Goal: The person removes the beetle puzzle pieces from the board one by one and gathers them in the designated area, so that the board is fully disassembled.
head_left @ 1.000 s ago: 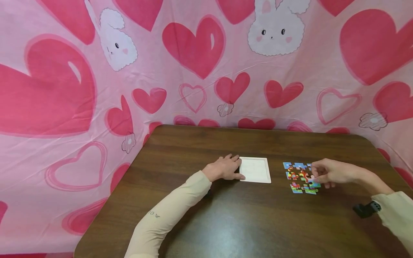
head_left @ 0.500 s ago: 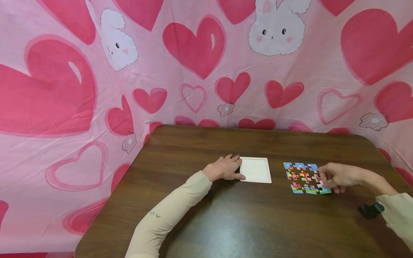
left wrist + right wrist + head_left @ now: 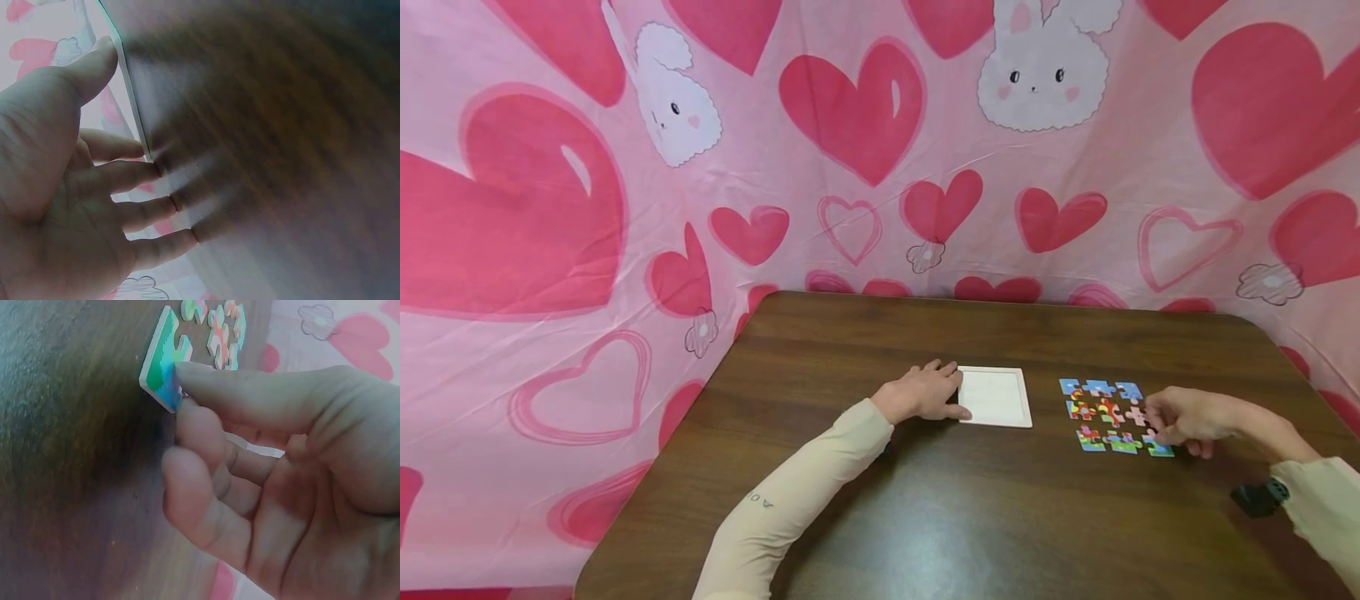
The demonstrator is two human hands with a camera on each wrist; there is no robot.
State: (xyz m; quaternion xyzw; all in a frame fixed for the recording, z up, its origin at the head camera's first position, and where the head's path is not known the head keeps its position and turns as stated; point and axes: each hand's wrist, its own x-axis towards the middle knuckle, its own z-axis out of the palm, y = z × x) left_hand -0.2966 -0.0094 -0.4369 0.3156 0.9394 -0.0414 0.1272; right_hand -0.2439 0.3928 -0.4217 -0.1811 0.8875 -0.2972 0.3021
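My left hand [image 3: 922, 392] rests with fingers spread at the left edge of a white square puzzle tray [image 3: 995, 396]. In the left wrist view, the thumb [image 3: 100, 70] lies on the tray's rim and the fingertips touch the tabletop. To the right of the tray, several colourful jigsaw pieces [image 3: 1108, 411] lie in three slightly gapped rows. My right hand [image 3: 1195, 417] is at their near right corner. Its thumb and index finger pinch the edge of the green-and-blue corner jigsaw piece [image 3: 164, 365], seen close in the right wrist view; the other fingers are curled.
Everything lies on a dark brown wooden table [image 3: 925, 508] with rounded corners. Behind and to the left hangs a pink curtain [image 3: 880, 150] printed with hearts and rabbits. A black wrist camera [image 3: 1259, 498] sits at the right cuff.
The right hand has moved right and slightly nearer, bringing the corner jigsaw piece to the end of the nearest row. More of the right-hand pieces now show. The left hand stays put.
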